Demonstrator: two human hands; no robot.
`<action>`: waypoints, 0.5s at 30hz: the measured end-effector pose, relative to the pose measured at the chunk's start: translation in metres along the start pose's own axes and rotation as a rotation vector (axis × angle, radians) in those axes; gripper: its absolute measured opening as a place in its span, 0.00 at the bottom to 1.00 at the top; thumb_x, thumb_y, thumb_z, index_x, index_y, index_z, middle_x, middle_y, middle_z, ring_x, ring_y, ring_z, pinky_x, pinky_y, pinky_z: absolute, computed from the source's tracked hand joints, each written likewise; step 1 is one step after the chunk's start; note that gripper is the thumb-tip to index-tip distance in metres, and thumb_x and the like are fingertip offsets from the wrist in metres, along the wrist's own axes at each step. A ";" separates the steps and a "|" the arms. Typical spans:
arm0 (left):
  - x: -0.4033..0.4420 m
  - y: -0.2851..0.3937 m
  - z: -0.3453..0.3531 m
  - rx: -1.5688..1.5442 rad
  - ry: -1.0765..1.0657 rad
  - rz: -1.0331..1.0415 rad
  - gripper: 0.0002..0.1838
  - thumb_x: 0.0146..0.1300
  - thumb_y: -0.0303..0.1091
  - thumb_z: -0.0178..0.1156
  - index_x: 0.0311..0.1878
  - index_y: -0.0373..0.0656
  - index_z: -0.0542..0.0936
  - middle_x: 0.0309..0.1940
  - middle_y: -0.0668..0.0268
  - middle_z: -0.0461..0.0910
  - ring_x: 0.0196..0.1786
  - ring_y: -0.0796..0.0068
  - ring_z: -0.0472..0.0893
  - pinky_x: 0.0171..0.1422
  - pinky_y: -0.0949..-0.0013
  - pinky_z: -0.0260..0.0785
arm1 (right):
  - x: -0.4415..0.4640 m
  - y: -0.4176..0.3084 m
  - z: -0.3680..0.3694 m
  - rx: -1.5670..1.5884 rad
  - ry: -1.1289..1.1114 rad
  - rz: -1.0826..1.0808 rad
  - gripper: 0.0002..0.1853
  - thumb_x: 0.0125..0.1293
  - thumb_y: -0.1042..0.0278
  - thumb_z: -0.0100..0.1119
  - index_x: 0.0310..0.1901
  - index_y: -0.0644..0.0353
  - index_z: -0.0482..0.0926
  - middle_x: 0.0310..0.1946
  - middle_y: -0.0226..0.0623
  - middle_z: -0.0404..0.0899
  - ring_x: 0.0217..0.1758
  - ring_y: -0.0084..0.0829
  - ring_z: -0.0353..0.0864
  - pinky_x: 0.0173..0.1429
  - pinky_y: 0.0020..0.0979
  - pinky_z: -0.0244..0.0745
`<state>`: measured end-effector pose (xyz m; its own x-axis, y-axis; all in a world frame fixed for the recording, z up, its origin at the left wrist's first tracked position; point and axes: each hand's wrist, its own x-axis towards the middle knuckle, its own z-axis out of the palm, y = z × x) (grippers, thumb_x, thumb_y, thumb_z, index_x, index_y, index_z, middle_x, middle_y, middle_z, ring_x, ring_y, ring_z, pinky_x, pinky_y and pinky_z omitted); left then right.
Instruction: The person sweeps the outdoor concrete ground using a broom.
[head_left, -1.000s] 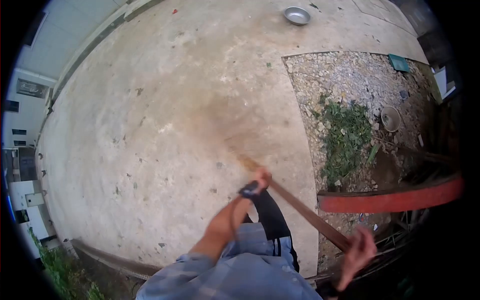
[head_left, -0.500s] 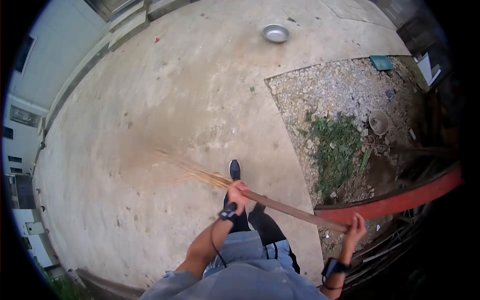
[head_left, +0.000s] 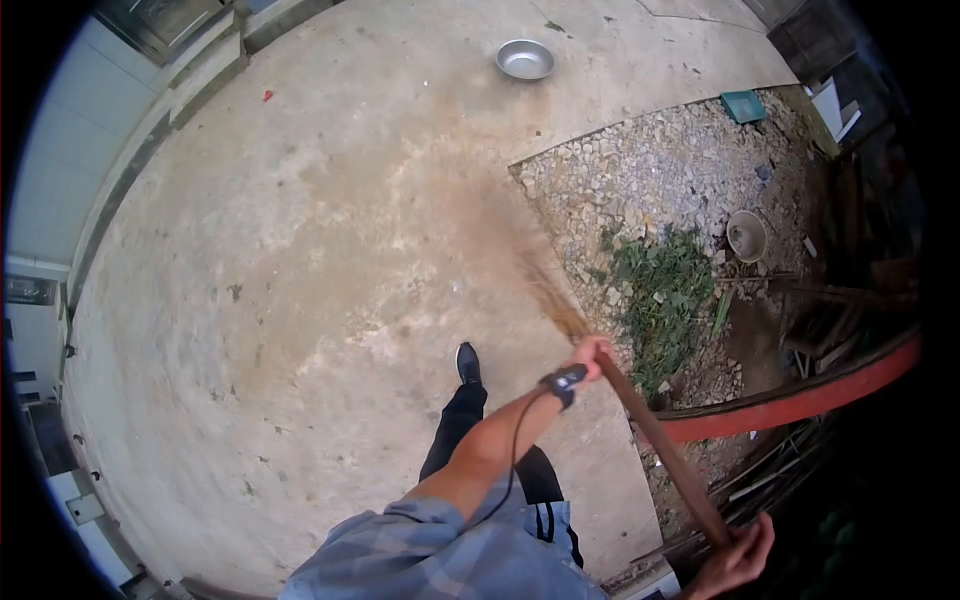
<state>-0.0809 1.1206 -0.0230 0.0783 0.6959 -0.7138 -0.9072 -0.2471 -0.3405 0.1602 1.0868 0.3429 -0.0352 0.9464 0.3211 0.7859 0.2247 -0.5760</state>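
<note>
A broom (head_left: 662,445) with a long brown wooden handle runs slantwise across the right half of the head view. My left hand (head_left: 592,355) wraps round the handle low down, just above the bristles (head_left: 562,312). Those bristles are smeared by motion and point up toward the gravel's edge. At the handle's other end, my right hand (head_left: 738,560) grips the tip, some of its fingers stretched out past the wood. Dark bands with devices sit on my wrists; the right one is out of sight here.
Concrete ground (head_left: 330,250) spreads to the left, with bits of debris. A metal basin (head_left: 525,60) stands far ahead. Right lies a gravel patch (head_left: 640,160) with green cuttings (head_left: 662,290), a pale bucket (head_left: 746,236) and a green dustpan-like tray (head_left: 742,106). A red curved edge (head_left: 790,412) borders it.
The broom's bristle end has swung from the left across to the right, toward the gravel. My left hand has moved right and up with it; my right hand has moved lower.
</note>
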 end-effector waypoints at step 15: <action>-0.222 0.161 -0.153 -0.345 0.375 0.803 0.10 0.43 0.28 0.46 0.12 0.50 0.59 0.07 0.74 0.57 0.13 0.80 0.60 0.19 0.77 0.56 | 0.007 -0.008 0.236 0.496 -0.621 0.035 0.07 0.59 0.74 0.47 0.35 0.64 0.75 0.18 0.27 0.70 0.19 0.16 0.68 0.23 0.18 0.62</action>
<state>-0.1811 0.8233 -0.0124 -0.3340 -0.0153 -0.9424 -0.5802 -0.7846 0.2184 0.0082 1.1463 0.1721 -0.4684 0.8781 -0.0974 0.4316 0.1313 -0.8925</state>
